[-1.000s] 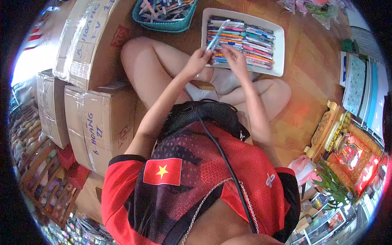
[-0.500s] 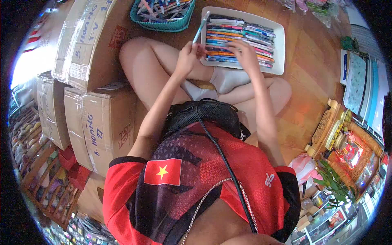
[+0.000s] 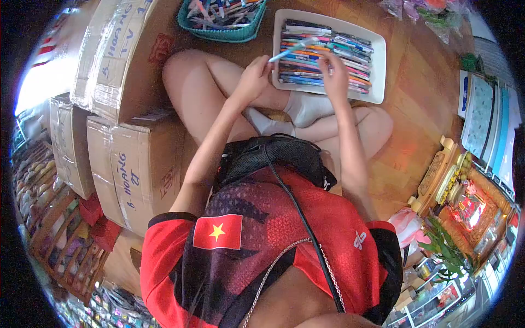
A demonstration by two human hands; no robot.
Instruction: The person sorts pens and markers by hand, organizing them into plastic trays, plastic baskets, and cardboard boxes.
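My left hand (image 3: 254,80) is closed on a light-blue pen (image 3: 289,52), which slants up to the right over the near-left part of a white tray (image 3: 378,70). Inside the tray, colourful pens (image 3: 306,65) lie in two side-by-side columns. My right hand (image 3: 336,77) hovers above the tray's lower middle, its fingers curved with a gap between them, and I see nothing held there. Whether its fingertips touch the pens below is not clear.
A teal basket (image 3: 220,35) heaped with loose pens stands left of the tray. Taped cardboard boxes (image 3: 123,169) are stacked at my left. Crossed legs sit close below the tray. A carved wooden altar (image 3: 437,169) stands on the right, with plastic-wrapped flowers (image 3: 426,11) at the top.
The light-blue pen has tipped from nearly upright to slanting right across the tray. My right hand has shifted slightly right and its fingers have curled down.
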